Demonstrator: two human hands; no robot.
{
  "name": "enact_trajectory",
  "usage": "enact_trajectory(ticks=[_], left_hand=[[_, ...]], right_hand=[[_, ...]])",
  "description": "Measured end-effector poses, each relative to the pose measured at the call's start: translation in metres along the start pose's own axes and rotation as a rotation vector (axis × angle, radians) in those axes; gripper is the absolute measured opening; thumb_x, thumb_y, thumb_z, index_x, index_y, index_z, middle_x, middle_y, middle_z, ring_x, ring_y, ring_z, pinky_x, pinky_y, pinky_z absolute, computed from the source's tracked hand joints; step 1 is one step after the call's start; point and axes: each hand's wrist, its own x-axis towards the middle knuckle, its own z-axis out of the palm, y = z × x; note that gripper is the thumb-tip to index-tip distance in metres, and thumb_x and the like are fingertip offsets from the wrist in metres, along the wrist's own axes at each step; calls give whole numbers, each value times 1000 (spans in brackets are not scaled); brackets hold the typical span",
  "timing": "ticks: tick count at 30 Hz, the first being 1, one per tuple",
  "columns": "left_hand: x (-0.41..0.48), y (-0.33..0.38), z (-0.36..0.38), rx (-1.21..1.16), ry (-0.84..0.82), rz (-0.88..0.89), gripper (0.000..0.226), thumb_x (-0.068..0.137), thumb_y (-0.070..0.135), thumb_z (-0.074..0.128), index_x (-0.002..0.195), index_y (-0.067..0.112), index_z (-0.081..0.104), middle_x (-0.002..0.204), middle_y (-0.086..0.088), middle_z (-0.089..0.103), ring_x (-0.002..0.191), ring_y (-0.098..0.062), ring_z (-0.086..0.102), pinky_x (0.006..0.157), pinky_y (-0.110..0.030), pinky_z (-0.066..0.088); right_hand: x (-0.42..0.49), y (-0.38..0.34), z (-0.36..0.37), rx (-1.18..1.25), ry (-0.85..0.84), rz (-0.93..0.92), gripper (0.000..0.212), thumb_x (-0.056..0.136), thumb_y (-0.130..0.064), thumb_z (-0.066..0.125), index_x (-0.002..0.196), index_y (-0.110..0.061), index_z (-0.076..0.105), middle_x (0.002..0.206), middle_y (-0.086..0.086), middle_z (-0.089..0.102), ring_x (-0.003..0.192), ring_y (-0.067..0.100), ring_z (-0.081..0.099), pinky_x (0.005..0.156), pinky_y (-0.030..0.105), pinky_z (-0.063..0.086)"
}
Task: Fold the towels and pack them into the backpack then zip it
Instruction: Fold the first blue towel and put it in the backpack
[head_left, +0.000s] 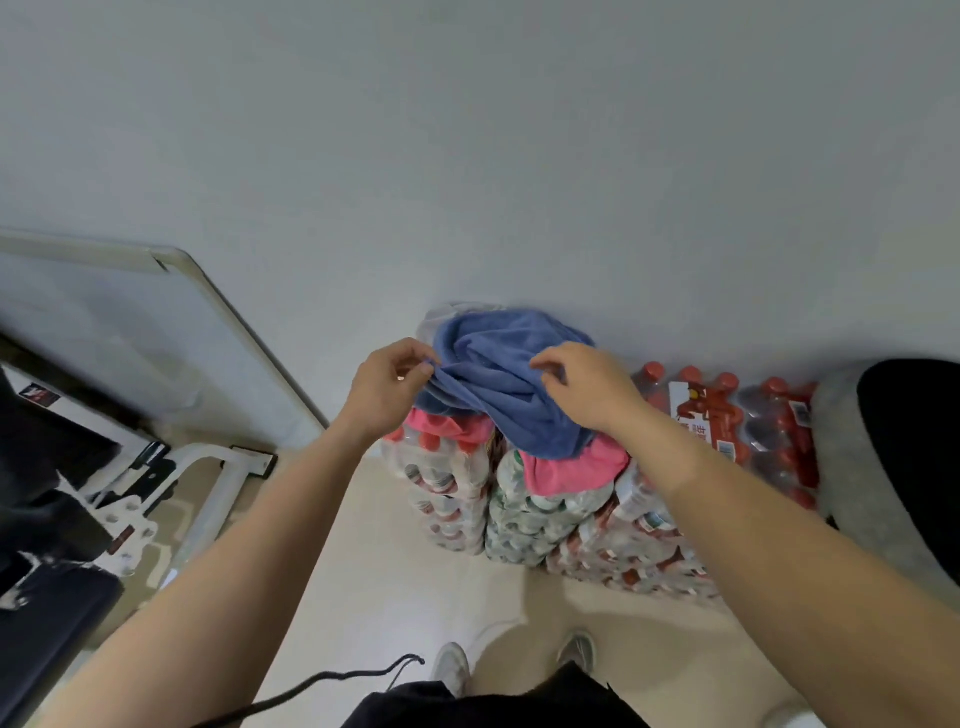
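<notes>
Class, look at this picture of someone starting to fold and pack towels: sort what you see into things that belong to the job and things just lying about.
Belongs to the job:
crumpled blue terry towel
pink towel beneath it
left hand pinching the blue towel
right hand on it

Just lying about:
shrink-wrapped packs of red-capped bottles
white framed board leaning on the wall

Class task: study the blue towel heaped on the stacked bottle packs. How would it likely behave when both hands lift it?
The blue towel lies crumpled in soft folds, so it would probably sag and drape. It bunches under the left hand and right hand, suggesting an easy grip. It likely slides off the pink towel beneath.
</notes>
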Motion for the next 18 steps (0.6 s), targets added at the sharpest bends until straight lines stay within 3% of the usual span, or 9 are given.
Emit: enact_trajectory(ticks=[2, 4, 6, 7, 11, 14, 16, 18], left_hand=[[-4, -5, -5, -21, -39, 42, 24, 92, 5, 58, 84, 26, 66, 86, 8, 71, 83, -7, 66, 81, -27, 52], [-7, -8, -9, -60, -60, 76, 21, 92, 4, 58, 85, 23, 67, 85, 9, 71, 81, -3, 66, 79, -21, 51], [-10, -10, -12, -108, -73, 88, 19, 92, 3, 58, 86, 18, 67, 84, 8, 70, 78, 0, 64, 75, -16, 49], [-10, -11, -14, -128, -77, 88, 18, 93, 2, 57, 87, 16, 68, 84, 8, 70, 78, 0, 64, 74, -14, 48], [-5, -16, -22, -160, -43, 58, 17, 93, 1, 54, 91, 11, 68, 88, 1, 71, 77, -4, 63, 74, -15, 49], [4, -20, -24, -148, 19, 7, 15, 93, 3, 54, 92, 11, 67, 90, -2, 72, 81, -15, 65, 76, -25, 51], [11, -17, -24, -140, 52, -13, 14, 93, 5, 54, 91, 11, 67, 89, -2, 72, 81, -20, 66, 75, -31, 52], [18, -7, -25, -165, 98, -15, 16, 93, 5, 54, 90, 13, 67, 88, 0, 71, 80, -18, 65, 73, -28, 51]], right_hand=[[11, -16, 10, -2, -130, -6, 32, 94, -26, 61, 126, -26, 64, 112, -7, 63, 97, 18, 61, 88, 39, 51], [18, -30, 22, -37, -190, -41, 23, 89, -34, 67, 112, -32, 68, 103, -12, 63, 90, 16, 60, 83, 41, 53], [20, -38, 30, -59, -169, -20, 3, 86, -34, 69, 87, -34, 66, 94, -10, 65, 83, 17, 62, 77, 44, 54], [21, -42, 31, -44, -146, 8, 8, 86, -31, 68, 82, -32, 62, 90, -9, 65, 81, 17, 62, 76, 44, 54], [21, -54, 17, 60, -46, 25, 8, 80, -22, 67, 81, -21, 58, 82, -5, 67, 78, 18, 62, 74, 43, 53], [28, -63, 0, 88, -8, -16, 12, 70, -16, 69, 74, -19, 58, 71, -5, 64, 68, 17, 61, 69, 41, 53], [32, -67, -10, 115, -10, -34, 18, 68, -14, 69, 80, -23, 58, 72, -6, 62, 67, 16, 58, 69, 39, 53], [34, -72, -18, 120, -60, -51, 34, 72, -12, 70, 99, -31, 62, 80, -3, 63, 68, 14, 56, 68, 33, 51]])
